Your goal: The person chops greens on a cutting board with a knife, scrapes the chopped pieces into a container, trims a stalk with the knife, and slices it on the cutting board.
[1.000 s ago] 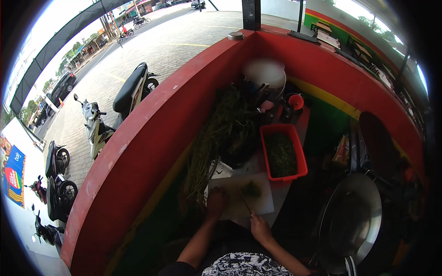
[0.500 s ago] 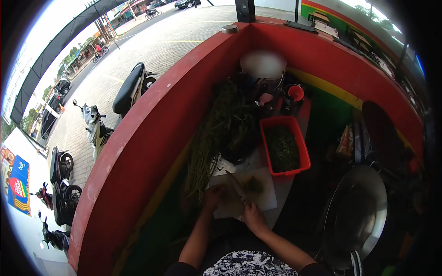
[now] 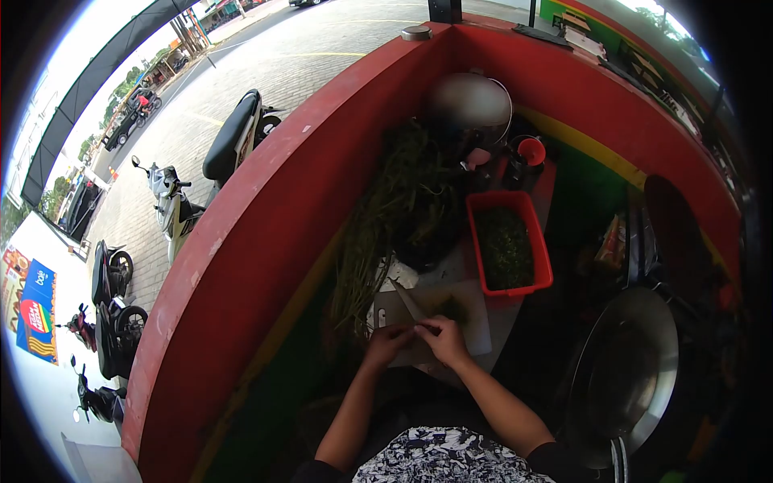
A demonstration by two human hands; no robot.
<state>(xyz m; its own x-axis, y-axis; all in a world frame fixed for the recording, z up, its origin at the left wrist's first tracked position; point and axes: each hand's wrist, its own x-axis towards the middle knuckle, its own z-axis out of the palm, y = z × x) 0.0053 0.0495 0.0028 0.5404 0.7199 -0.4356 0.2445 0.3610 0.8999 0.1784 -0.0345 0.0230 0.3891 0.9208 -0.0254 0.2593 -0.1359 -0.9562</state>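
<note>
My right hand (image 3: pixel 443 340) grips a knife (image 3: pixel 409 302), its blade slanting up and left over a white cutting board (image 3: pixel 479 334). My left hand (image 3: pixel 388 344) is at the board's near left edge, fingers bent together and their tips close to my right fingers. Whatever it may pinch is too small to make out. A small heap of chopped greens (image 3: pixel 452 309) lies on the board to the right of the blade. Beyond the board stands a red plastic tub (image 3: pixel 545 278) holding more chopped greens (image 3: pixel 505 249).
Long leafy stalks (image 3: pixel 358 274) are piled left of the tub. At the back are a blurred, pale-topped bucket (image 3: pixel 475 105) and a red cup (image 3: pixel 531 150). A large metal wok (image 3: pixel 628 378) sits at right. A red wall (image 3: pixel 266 217) curves around, with a parked motorbike (image 3: pixel 233 141) outside.
My left hand has moved right and my right hand slightly up, so they now nearly meet at the knife. The view has shifted a little.
</note>
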